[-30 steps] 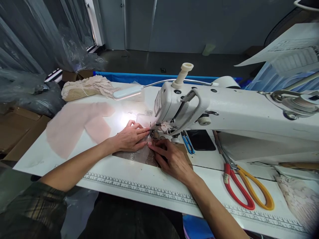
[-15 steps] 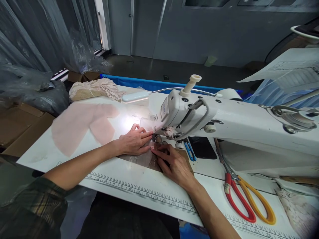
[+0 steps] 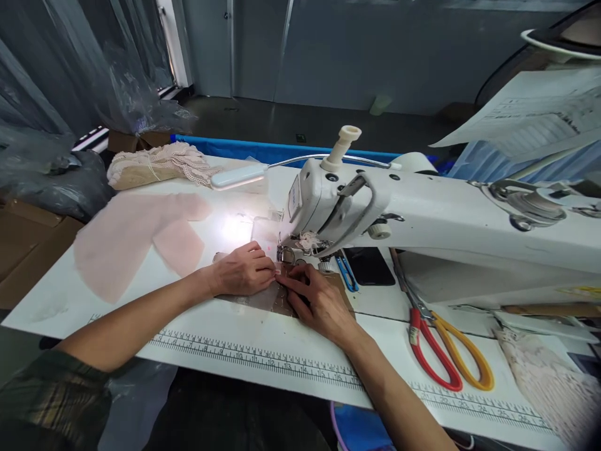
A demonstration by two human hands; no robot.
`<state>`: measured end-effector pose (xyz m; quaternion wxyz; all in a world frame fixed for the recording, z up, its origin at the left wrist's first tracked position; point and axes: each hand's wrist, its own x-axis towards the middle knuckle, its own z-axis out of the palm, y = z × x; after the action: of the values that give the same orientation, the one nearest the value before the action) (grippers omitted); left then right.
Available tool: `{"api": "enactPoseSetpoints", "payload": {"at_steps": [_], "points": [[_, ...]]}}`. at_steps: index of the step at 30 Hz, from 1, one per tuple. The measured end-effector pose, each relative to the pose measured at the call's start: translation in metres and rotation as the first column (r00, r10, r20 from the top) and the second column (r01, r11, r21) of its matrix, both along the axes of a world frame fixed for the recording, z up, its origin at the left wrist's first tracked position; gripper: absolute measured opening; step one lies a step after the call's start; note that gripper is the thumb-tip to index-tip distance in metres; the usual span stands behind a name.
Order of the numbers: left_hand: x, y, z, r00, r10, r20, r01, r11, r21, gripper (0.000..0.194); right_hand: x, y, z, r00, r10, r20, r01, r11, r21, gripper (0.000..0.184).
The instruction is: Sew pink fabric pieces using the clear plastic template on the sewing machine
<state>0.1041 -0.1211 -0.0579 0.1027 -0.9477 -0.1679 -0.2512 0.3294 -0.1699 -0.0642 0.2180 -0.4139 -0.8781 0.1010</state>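
A white sewing machine stands on a white table. A small piece of sheer, speckled fabric lies in front of its needle. My left hand rests on the fabric's left side, fingers curled and pinching it near the presser foot. My right hand presses the fabric from the right, fingertips meeting the left hand's just in front of the needle. A lamp lights the spot.
Pale pink cut fabric pieces lie at the left, a lace bundle behind them. Red and yellow scissors, blue snips and a black phone lie right of my hands. A printed ruler runs along the table's front edge.
My left hand's fingers have curled in and pulled back a little toward me from the presser foot. My right hand stays beside it. The view has shifted slightly.
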Motion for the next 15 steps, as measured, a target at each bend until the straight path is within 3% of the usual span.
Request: {"api": "enactPoseSetpoints", "payload": {"at_steps": [6, 15], "points": [[-0.007, -0.002, 0.013, 0.997, -0.032, -0.067, 0.025, 0.995, -0.100, 0.023, 0.001, 0.000, -0.003, 1.000, -0.002, 0.006, 0.002, 1.000, -0.006, 0.036], [-0.006, -0.002, 0.017, 0.989, 0.031, -0.145, -0.044, 0.995, -0.088, 0.025, 0.001, 0.000, -0.003, 1.000, -0.010, 0.027, 0.009, 0.999, 0.037, 0.035]]}}
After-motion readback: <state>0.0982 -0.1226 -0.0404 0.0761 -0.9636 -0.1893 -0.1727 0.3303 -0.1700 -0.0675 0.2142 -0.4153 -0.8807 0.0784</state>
